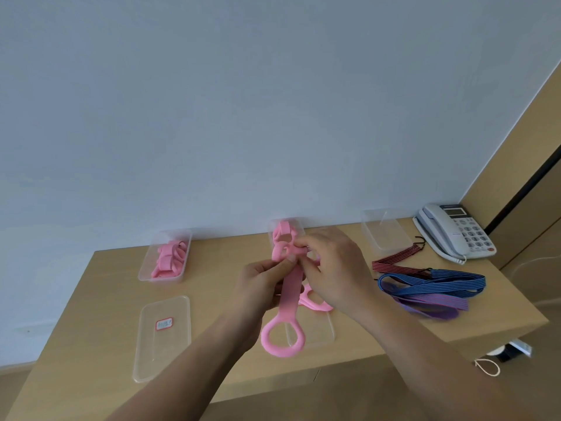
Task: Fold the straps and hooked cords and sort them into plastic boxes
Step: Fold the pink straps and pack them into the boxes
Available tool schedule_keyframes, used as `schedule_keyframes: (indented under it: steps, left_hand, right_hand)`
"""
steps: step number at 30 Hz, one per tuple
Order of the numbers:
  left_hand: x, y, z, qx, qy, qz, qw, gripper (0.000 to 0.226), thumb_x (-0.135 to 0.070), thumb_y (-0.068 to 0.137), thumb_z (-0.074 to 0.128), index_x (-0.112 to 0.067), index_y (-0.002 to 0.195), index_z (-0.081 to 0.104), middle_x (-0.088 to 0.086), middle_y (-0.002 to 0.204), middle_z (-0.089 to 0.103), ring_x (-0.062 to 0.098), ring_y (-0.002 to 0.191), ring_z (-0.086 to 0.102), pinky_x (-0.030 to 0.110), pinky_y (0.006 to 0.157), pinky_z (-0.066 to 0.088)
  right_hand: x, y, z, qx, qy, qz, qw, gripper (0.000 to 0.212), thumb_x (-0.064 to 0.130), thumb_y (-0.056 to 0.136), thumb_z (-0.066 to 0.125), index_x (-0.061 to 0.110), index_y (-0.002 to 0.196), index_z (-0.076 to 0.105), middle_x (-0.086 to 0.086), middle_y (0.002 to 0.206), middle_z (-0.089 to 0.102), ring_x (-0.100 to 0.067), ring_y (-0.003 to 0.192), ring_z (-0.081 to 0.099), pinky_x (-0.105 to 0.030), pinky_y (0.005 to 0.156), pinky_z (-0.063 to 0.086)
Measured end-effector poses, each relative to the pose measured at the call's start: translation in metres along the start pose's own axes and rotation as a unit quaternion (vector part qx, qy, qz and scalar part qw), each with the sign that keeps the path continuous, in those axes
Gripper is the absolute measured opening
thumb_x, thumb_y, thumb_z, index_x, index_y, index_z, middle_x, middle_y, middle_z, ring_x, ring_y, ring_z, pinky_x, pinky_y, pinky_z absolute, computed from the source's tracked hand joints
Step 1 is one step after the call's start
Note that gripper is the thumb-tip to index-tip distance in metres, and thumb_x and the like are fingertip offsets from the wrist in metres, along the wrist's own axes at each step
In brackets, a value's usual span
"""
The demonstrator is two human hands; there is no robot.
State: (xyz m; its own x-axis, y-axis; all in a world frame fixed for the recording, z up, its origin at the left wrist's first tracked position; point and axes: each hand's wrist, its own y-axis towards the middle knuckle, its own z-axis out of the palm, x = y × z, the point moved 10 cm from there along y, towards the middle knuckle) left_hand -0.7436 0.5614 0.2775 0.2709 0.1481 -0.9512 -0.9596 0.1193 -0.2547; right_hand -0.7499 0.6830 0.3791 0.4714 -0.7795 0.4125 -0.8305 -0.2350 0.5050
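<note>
Folding of a pink strap (292,287) is the step in hand. The left hand (264,287) pinches the strap's upper part between thumb and curled fingers. The right hand (334,262) pinches the top end, fingers curled, bending it over. The strap hangs in the air well left of the telephone (455,232), its bottom ring dangling free. Striped cords (434,281) lie unfolded near the telephone, and an empty box (385,235) stands just left of it. Farther left, the middle box (300,229) and the far box (142,273) already hold pink straps. Next, I judge, the strap must be doubled up, kept pinched so it cannot spring open, and lowered among its like.
</note>
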Motion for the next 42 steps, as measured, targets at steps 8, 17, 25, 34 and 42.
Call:
schedule_keyframes:
  steps: [8, 17, 25, 34, 42]
  left_hand:
    - [0.0, 0.003, 0.003, 0.037, -0.063, -0.016, 0.997, 0.049, -0.057, 0.088, 0.068, -0.011, 0.102, 0.082, 0.016, 0.101, 0.079, 0.031, 0.092, 0.077, 0.036, 0.078, 0.062]
    - [-0.004, 0.007, 0.005, 0.068, -0.004, 0.018, 0.998, 0.037, -0.038, 0.076, 0.071, -0.014, 0.103, 0.079, 0.022, 0.104, 0.077, 0.03, 0.091, 0.074, 0.043, 0.084, 0.059]
    - [0.0, 0.011, -0.001, 0.017, -0.018, 0.018, 1.0, 0.051, -0.028, 0.075, 0.072, -0.013, 0.123, 0.063, 0.015, 0.102, 0.079, 0.034, 0.097, 0.076, 0.054, 0.092, 0.06]
    - [0.007, 0.007, 0.001, 0.02, -0.021, -0.013, 0.999, 0.033, -0.028, 0.092, 0.071, -0.006, 0.116, 0.071, 0.014, 0.101, 0.08, 0.032, 0.091, 0.078, 0.034, 0.071, 0.062]
    - [0.013, 0.007, -0.008, -0.013, -0.012, -0.05, 0.999, 0.021, -0.025, 0.094, 0.072, -0.006, 0.095, 0.081, 0.02, 0.094, 0.079, 0.033, 0.081, 0.077, 0.031, 0.065, 0.061]
  right_hand:
    - [0.007, -0.01, -0.008, -0.073, 0.025, -0.03, 0.997, 0.02, 0.006, 0.069, 0.084, 0.017, 0.084, 0.077, 0.009, 0.089, 0.07, -0.021, 0.09, 0.06, -0.029, 0.077, 0.049]
    - [-0.002, -0.001, -0.016, -0.033, 0.097, 0.031, 0.994, 0.026, 0.0, 0.081, 0.072, 0.014, 0.102, 0.075, 0.008, 0.09, 0.071, -0.015, 0.091, 0.06, -0.03, 0.084, 0.049]
    - [-0.01, -0.002, 0.016, 0.135, 0.134, 0.09, 0.978, 0.018, 0.008, 0.093, 0.059, 0.02, 0.091, 0.072, 0.019, 0.07, 0.063, -0.005, 0.069, 0.06, -0.023, 0.068, 0.049]
    - [-0.016, -0.001, 0.009, 0.061, 0.106, 0.099, 0.987, 0.019, 0.011, 0.088, 0.069, 0.02, 0.104, 0.074, 0.022, 0.074, 0.06, -0.004, 0.075, 0.059, -0.016, 0.072, 0.045]
    - [-0.006, -0.004, 0.002, -0.021, 0.105, 0.032, 0.994, 0.016, 0.001, 0.08, 0.075, 0.012, 0.092, 0.074, 0.002, 0.081, 0.072, -0.018, 0.069, 0.061, -0.032, 0.065, 0.05]
